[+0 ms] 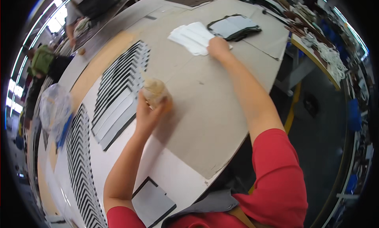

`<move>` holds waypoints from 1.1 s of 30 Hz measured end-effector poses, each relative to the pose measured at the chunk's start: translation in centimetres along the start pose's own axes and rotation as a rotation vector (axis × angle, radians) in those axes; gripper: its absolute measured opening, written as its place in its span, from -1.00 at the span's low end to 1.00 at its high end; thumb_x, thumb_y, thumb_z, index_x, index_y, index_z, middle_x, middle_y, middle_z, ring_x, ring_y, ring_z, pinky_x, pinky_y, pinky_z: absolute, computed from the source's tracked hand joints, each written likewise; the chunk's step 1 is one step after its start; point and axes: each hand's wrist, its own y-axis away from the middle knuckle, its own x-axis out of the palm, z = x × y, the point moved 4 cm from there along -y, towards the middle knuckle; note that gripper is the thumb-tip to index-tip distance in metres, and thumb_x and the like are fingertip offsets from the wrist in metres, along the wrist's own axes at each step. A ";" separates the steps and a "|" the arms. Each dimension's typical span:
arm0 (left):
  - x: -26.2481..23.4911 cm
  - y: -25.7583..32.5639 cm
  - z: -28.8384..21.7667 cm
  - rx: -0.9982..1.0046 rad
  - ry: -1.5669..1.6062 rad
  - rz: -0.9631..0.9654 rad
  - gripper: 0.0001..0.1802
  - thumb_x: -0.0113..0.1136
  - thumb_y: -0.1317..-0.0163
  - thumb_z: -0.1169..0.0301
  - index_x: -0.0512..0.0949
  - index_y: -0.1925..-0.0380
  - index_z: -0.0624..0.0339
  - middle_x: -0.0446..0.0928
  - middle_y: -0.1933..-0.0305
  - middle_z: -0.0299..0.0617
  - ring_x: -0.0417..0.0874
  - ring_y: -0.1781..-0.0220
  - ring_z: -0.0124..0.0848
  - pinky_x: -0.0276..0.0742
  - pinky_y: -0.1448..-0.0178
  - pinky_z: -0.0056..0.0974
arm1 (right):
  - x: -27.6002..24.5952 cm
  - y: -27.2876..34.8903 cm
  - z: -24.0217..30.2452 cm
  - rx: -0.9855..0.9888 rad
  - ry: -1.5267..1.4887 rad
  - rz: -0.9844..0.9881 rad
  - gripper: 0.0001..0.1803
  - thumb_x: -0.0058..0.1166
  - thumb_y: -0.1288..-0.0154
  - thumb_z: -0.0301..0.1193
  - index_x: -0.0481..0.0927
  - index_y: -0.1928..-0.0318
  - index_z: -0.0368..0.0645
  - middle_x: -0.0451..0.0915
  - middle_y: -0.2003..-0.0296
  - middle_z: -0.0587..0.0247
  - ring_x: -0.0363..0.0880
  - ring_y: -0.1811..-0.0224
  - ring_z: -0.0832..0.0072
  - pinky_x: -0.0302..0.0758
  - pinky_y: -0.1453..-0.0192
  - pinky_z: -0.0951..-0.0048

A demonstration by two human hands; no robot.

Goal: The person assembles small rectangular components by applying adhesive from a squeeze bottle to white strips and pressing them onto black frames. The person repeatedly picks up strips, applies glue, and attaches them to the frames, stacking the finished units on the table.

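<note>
My left hand [147, 115] is wrapped round a rounded, beige, lumpy object [154, 89], held up over the table; its exact kind is blurred. With my arm stretched far out, my right hand [219, 47] rests at the near right corner of a fanned stack of white cut pieces [191, 36]. Its fingers are curled down at the pieces, and the fingertips are hidden. Just beyond lies a pile of grey pieces with dark edges [233, 25]. To the left of my left hand, overlapping grey panels with black borders [118, 97] lie in a staggered row.
A second staggered row of panels [81, 161] runs along the left, beside a clear plastic bag [55, 107]. One grey panel [153, 202] lies close to my body. A person [89, 10] stands across the table. Cords and materials [331, 58] crowd a side table at right.
</note>
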 end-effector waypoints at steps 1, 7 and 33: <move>0.4 -1.8 0.5 0.047 0.071 -0.048 -0.44 0.26 -0.11 0.39 0.24 -0.07 0.26 0.42 -0.03 -0.10 0.47 -0.07 -0.31 0.40 -0.13 -0.26 | -0.6 0.4 0.8 0.032 -0.058 0.030 -0.78 -0.01 -0.07 -0.44 0.66 0.30 -0.19 0.61 0.24 -0.02 0.60 0.15 0.15 0.53 0.10 0.21; 3.0 -12.5 2.1 0.061 0.070 -0.254 -0.32 0.26 -0.10 0.31 0.16 -0.14 0.30 0.36 -0.07 -0.03 0.38 -0.17 -0.25 0.30 -0.22 -0.21 | -2.9 0.5 0.5 0.165 -0.185 0.141 -0.73 0.00 -0.03 -0.43 0.65 0.24 -0.17 0.62 0.19 0.04 0.59 0.08 0.21 0.53 0.06 0.28; 19.2 -15.9 1.7 0.132 -0.777 0.234 -0.37 -0.20 -0.32 0.03 0.14 -0.26 0.18 0.11 -0.39 -0.12 0.04 -0.44 -0.24 -0.20 -0.44 0.05 | 2.0 2.3 -3.6 0.405 -1.287 -0.022 -0.80 0.08 -0.08 -0.35 0.59 0.47 -0.26 0.57 0.58 0.25 0.49 0.58 0.50 0.44 0.45 0.44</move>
